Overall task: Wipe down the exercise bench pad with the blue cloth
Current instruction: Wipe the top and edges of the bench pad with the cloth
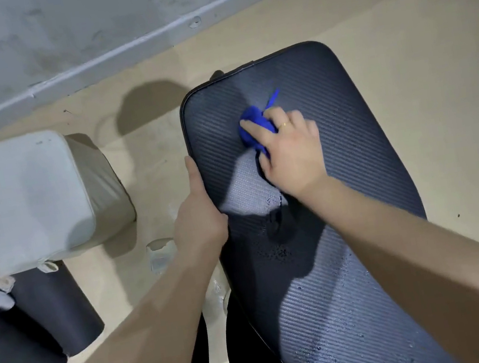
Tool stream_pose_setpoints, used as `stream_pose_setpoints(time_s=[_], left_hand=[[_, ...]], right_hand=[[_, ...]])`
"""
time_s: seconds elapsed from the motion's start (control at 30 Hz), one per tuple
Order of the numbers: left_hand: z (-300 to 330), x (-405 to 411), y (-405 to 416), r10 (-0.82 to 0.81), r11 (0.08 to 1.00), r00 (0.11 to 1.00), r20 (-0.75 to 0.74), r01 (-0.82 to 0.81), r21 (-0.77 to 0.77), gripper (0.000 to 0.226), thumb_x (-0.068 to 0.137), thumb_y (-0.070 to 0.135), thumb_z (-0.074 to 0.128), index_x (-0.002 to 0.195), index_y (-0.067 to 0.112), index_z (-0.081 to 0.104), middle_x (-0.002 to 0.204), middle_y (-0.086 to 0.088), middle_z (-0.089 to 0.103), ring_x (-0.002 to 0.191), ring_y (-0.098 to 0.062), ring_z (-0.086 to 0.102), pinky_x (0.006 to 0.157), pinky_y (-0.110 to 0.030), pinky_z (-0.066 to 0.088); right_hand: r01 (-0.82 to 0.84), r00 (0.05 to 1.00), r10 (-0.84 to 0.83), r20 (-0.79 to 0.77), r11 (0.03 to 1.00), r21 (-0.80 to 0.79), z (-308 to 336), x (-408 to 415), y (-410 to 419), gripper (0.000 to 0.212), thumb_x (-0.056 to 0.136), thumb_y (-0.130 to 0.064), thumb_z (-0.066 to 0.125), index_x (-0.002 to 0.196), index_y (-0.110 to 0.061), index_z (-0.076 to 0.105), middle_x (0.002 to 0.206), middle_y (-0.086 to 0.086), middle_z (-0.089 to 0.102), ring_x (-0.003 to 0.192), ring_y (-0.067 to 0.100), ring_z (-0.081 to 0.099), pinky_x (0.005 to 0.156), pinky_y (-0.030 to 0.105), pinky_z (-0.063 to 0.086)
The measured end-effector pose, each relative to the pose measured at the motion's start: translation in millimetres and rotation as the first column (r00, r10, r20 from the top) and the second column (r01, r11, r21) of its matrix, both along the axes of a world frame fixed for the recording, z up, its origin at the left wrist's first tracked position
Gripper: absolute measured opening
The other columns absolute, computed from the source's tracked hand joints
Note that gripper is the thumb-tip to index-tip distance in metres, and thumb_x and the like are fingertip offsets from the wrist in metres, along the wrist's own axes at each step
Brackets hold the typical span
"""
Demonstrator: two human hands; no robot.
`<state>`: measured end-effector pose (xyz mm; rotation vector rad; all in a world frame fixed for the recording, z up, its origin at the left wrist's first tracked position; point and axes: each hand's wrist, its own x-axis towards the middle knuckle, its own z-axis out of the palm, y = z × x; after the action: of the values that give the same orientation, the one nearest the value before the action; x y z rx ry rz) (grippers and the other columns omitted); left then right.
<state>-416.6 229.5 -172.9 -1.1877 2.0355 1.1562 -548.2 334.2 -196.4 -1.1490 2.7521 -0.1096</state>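
While my right hand [289,154] presses the bunched blue cloth [256,127] onto the far half of the bench pad [355,162], its fingers curl over the cloth and grip it, one corner of the cloth poking out toward the far end. I see my left hand [201,216] clasping the pad's left edge, thumb lying along the rim and the other fingers wrapped under it. Water beads [330,334] speckle the near part of the ribbed dark pad. To the left, on the beige floor [150,164], sits a grey cushioned block [23,201], with a dark roll [47,308] just near of it.
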Motion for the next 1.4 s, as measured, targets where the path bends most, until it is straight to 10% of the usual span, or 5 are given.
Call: stream_pose_setpoints(time_s=[0.23, 0.47, 0.67, 0.87, 1.4], left_hand=[[7.8, 1.1, 10.9, 0.015, 0.999, 1.0, 0.019, -0.014, -0.052, 0.093, 0.088, 0.006, 0.052, 0.148, 0.031, -0.015, 0.085, -0.007, 0.058, 0.072, -0.025, 0.052, 0.067, -0.036, 0.045], [1.9, -5.6, 38.4, -0.138, 0.942, 0.982, 0.13, 0.17, -0.29, 0.081, 0.088, 0.003, 0.045, 0.15, 0.011, -0.006, 0.158, -0.017, 0.009, 0.141, -0.035, 0.018, 0.112, -0.044, 0.025], [22.6, -34.0, 77.3, 0.197, 0.976, 0.966, 0.164, -0.178, -0.126, 0.107, 0.084, 0.024, 0.062, 0.146, 0.019, -0.025, 0.155, -0.028, -0.013, 0.146, -0.036, -0.004, 0.118, -0.043, 0.004], [4.0, -63.0, 91.7, 0.405, 0.914, 0.892, 0.201, -0.4, -0.066, 0.131, 0.07, 0.035, 0.077, 0.144, 0.015, -0.029, 0.149, -0.029, -0.029, 0.143, -0.037, -0.02, 0.118, -0.043, -0.004], [-12.3, -71.0, 100.9, 0.399, 0.912, 0.887, 0.231, -0.358, -0.199, 0.146, 0.057, 0.044, 0.085, 0.144, 0.008, -0.026, 0.146, -0.035, -0.03, 0.141, -0.041, -0.023, 0.116, -0.049, -0.006]], right_hand=[[-0.354, 0.926, 0.35, 0.142, 0.935, 0.0, 10.8, 45.0, 56.5, 0.055, 0.057, -0.025, 0.072, 0.111, -0.035, 0.067, 0.101, 0.003, 0.065, 0.078, 0.028, 0.058, 0.068, 0.033, 0.045], [0.093, 0.995, -0.094, 0.024, 0.995, 0.042, 3.1, -7.3, 39.9, 0.055, 0.069, -0.018, 0.066, 0.122, -0.032, 0.059, 0.116, 0.008, 0.059, 0.094, 0.035, 0.053, 0.077, 0.04, 0.041], [-0.251, 0.957, 0.248, 0.151, 0.968, 0.002, 9.3, 33.7, 100.7, 0.048, 0.068, -0.027, 0.051, 0.112, -0.036, 0.065, 0.106, 0.003, 0.064, 0.084, 0.029, 0.056, 0.07, 0.037, 0.046], [0.218, 0.976, -0.219, 0.004, 0.974, 0.056, -0.4, -60.9, 76.2, 0.052, 0.077, -0.017, 0.055, 0.126, -0.035, 0.054, 0.126, 0.009, 0.053, 0.106, 0.038, 0.047, 0.085, 0.043, 0.038], [0.296, 0.952, -0.289, 0.1, 0.953, -0.06, -3.4, -46.7, 104.3, 0.048, 0.071, -0.017, 0.057, 0.115, -0.035, 0.062, 0.12, 0.005, 0.055, 0.1, 0.035, 0.05, 0.081, 0.041, 0.04]])
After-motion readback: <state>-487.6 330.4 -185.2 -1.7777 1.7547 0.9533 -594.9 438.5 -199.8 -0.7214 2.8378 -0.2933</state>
